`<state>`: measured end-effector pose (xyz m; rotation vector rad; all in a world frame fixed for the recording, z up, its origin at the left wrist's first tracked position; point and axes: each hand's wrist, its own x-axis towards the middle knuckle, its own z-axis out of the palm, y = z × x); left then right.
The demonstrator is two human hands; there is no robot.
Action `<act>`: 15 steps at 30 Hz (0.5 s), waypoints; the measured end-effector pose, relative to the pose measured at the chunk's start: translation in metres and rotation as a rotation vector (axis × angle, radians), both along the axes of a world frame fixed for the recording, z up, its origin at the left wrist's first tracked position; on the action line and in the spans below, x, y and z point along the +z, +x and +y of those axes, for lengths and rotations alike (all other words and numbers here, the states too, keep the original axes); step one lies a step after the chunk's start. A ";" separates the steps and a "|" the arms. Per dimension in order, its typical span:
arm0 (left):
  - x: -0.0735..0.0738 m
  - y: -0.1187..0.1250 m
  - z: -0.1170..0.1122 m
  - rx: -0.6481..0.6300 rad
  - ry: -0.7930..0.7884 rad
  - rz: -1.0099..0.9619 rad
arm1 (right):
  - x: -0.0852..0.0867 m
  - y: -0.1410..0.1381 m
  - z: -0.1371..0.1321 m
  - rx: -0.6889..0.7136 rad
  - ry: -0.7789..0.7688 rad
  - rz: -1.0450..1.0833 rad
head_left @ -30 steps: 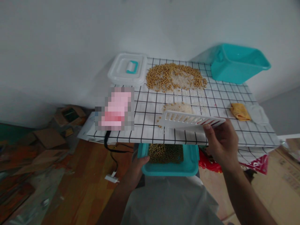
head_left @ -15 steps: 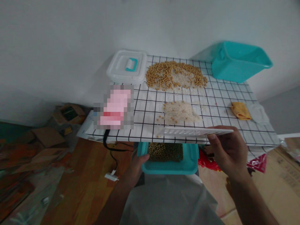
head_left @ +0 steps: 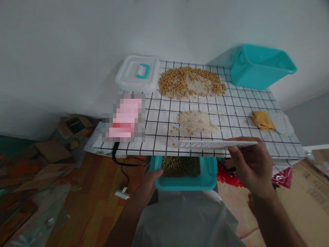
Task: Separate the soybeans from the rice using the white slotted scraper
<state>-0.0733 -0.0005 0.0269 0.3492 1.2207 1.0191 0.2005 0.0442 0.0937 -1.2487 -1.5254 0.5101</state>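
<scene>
My left hand (head_left: 149,183) grips the left side of a teal plastic container (head_left: 208,181) below the table's front edge, thumb over the rim. Soybeans (head_left: 181,166) lie in it, mostly in shade. My right hand (head_left: 253,166) is closed on one end of a thin white slotted plastic panel (head_left: 205,144), held on edge along the table's front. Just behind the panel is a pile of rice (head_left: 199,123) with a few soybeans mixed in. Farther back spreads a larger heap of soybeans (head_left: 177,82) with rice in its middle.
A white lidded box (head_left: 131,73) stands at the back left, a teal bin (head_left: 257,72) at the back right. A blurred pink object (head_left: 127,115) lies at left, a folded yellow cloth (head_left: 262,120) at right. Cardboard boxes (head_left: 51,151) sit on the floor.
The panel in my right hand has shifted slightly to the right along the table's front edge. My left hand and the container hold nearly the same place.
</scene>
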 end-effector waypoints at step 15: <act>0.001 0.000 0.002 -0.032 -0.013 0.039 | 0.004 -0.004 0.004 0.010 0.006 -0.080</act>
